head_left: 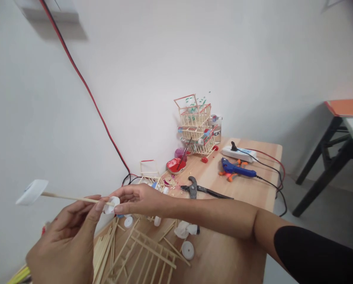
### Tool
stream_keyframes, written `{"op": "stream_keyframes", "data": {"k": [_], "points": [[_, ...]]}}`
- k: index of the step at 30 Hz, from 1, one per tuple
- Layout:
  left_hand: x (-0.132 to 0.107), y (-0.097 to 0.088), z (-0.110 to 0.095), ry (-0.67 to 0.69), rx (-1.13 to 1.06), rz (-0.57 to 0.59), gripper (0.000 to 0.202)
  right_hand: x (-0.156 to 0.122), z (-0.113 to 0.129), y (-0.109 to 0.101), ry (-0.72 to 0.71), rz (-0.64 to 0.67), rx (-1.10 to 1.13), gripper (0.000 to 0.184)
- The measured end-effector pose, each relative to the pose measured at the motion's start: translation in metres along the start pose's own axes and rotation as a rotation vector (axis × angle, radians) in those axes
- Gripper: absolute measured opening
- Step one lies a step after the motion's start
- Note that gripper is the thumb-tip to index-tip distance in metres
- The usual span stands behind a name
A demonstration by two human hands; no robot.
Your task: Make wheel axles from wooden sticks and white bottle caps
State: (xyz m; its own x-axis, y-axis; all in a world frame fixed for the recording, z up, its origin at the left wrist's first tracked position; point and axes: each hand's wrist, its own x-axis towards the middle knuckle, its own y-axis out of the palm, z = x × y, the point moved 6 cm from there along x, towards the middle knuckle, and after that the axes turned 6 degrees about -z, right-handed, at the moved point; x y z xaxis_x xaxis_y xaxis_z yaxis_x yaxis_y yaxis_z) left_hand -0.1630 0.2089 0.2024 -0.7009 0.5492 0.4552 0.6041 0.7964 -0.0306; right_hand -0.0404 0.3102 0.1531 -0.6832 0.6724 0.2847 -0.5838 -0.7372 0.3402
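Note:
My left hand (pixel 72 232) pinches a thin wooden stick (pixel 72 198) near its right end. On the stick's far left end sits a white plastic bottle cap (pixel 32 192), seen side-on. At the other end, my right hand (pixel 138 199) grips a second white cap (pixel 115 203) between thumb and fingers, with the stick meeting its inner side. Both hands are raised above the left edge of the wooden table. Below them lie a slatted stick frame (pixel 153 250) and a bundle of loose sticks (pixel 104 250).
Pliers (pixel 194 188), a blue glue gun (pixel 238 169) on its cable and a power strip (pixel 238 152) lie on the table (pixel 224 244). A red paint dish (pixel 175 165) and stacked stick carts (pixel 196 118) stand at the back. A loose cap (pixel 187 250) lies nearer.

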Motion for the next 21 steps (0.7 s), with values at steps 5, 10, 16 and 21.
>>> {"op": "stream_keyframes", "data": {"k": [5,10,16,21], "points": [[-0.002,0.002,-0.001,-0.026,0.024,0.002,0.042,-0.003,0.000,0.001,0.008,0.013,0.008,0.070],[-0.009,0.005,-0.016,-0.011,0.006,-0.024,0.039,-0.005,0.000,0.002,0.047,-0.013,0.031,0.075],[-0.011,0.008,-0.018,-0.015,0.023,-0.004,0.033,-0.003,-0.001,0.001,0.043,-0.029,0.034,0.074],[-0.008,0.006,-0.014,-0.001,0.013,-0.009,0.032,-0.004,-0.001,0.002,0.034,-0.033,0.056,0.064]]}}
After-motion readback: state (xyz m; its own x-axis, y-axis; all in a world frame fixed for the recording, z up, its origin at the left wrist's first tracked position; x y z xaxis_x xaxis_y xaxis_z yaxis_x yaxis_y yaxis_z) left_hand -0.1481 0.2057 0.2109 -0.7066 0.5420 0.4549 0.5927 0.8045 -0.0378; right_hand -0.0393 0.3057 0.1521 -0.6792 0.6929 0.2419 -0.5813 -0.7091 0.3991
